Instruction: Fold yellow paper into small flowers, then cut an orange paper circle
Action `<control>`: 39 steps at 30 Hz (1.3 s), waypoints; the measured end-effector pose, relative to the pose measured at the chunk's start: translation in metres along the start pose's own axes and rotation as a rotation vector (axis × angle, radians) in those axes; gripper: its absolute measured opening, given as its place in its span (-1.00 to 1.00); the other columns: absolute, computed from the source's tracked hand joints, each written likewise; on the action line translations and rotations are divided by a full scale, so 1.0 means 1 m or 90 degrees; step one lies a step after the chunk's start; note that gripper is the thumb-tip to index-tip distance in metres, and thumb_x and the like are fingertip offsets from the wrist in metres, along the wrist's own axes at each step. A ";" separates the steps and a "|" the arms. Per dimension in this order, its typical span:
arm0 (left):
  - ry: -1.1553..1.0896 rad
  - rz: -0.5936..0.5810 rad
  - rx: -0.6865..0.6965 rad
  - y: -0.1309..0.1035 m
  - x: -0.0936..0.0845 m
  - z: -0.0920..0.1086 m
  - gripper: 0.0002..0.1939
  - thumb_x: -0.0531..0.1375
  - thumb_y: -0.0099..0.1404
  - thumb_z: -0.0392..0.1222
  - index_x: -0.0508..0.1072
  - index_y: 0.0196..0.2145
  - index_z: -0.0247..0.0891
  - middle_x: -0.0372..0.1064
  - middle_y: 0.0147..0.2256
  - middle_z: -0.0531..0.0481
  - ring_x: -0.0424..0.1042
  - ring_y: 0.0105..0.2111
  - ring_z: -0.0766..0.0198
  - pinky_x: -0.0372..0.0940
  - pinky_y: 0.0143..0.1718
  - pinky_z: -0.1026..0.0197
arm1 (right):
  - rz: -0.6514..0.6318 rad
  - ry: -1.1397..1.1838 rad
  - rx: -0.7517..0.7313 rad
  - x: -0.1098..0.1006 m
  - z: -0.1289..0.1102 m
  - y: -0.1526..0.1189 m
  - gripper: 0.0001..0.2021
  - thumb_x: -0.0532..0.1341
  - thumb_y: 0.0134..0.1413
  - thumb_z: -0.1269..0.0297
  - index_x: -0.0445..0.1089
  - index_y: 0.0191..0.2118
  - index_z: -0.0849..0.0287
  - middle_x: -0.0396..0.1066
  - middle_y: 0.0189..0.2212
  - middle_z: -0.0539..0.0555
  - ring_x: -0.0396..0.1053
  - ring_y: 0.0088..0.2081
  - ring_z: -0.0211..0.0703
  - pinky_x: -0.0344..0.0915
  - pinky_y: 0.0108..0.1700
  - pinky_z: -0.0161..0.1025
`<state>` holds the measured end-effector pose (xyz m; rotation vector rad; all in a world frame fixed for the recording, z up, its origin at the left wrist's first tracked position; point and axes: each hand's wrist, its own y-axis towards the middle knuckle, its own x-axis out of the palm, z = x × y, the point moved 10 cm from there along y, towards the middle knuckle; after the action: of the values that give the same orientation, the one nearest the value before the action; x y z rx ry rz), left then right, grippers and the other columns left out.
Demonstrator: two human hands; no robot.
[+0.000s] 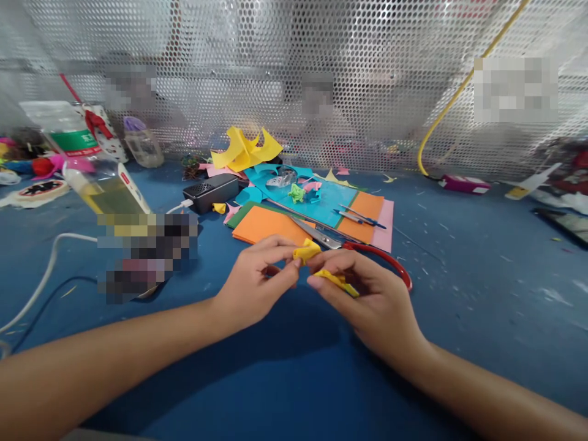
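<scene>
Between finger and thumb, my left hand (257, 282) pinches a small curled piece of yellow paper (306, 251). My right hand (372, 291) is closed on a folded yellow paper strip (337, 282), and its fingertips come close to the left-hand piece. I cannot tell whether the two yellow parts are joined. Just beyond the hands lie scissors (321, 236) with red handles, blades partly apart. Orange paper (269, 225) lies under the blade tips. Small folded green paper (296, 193) rests on blue paper (335, 199) behind.
Two pens (361, 215) lie on the paper stack. A black box (211, 193) with a white cable stands left, near a bottle of yellowish liquid (105, 184). Yellow paper scraps (245, 150) lie before a perforated metal screen (275, 67). A purple box (465, 184) sits far right.
</scene>
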<state>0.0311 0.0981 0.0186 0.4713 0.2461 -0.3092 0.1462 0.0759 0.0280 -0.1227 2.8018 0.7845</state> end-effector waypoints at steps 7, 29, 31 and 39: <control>-0.003 0.053 -0.104 -0.001 -0.006 -0.018 -0.85 0.22 0.11 -0.20 0.52 -0.35 -0.29 0.43 -0.41 -0.03 0.37 -0.46 0.34 0.31 -0.59 0.43 | 0.049 -0.007 0.156 -0.010 0.026 0.001 -0.81 0.32 -0.15 0.23 0.29 -0.51 0.15 0.41 -0.48 0.00 0.37 -0.48 -0.26 0.31 -0.50 -0.35; -0.100 -0.085 -0.126 0.001 0.016 -0.016 -0.81 0.17 0.18 -0.14 0.57 -0.33 -0.20 0.47 -0.31 -0.01 0.42 -0.41 0.33 0.42 -0.58 0.41 | 0.008 -0.099 0.134 -0.013 0.023 0.005 -0.86 0.35 -0.20 0.22 0.41 -0.54 0.13 0.42 -0.57 -0.04 0.28 -0.58 -0.29 0.18 -0.58 -0.34; -0.085 -0.083 -0.117 0.001 0.016 -0.015 -0.83 0.19 0.16 -0.14 0.57 -0.33 -0.19 0.47 -0.31 -0.01 0.43 -0.41 0.32 0.42 -0.58 0.41 | 0.001 -0.123 0.116 -0.013 0.018 0.005 -0.88 0.35 -0.19 0.22 0.42 -0.53 0.09 0.44 -0.58 -0.04 0.30 -0.58 -0.26 0.17 -0.59 -0.32; -0.041 -0.077 -0.107 -0.001 0.016 -0.015 -0.82 0.18 0.17 -0.14 0.57 -0.35 -0.20 0.50 -0.33 0.01 0.44 -0.46 0.34 0.41 -0.57 0.43 | -0.074 -0.165 0.091 -0.006 0.017 0.008 -0.93 0.29 -0.09 0.26 0.44 -0.50 0.08 0.46 -0.55 -0.04 0.37 -0.51 -0.22 0.25 -0.50 -0.30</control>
<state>0.0429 0.1011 0.0008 0.2810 0.2366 -0.4181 0.1541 0.0914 0.0197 -0.1473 2.5684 0.5297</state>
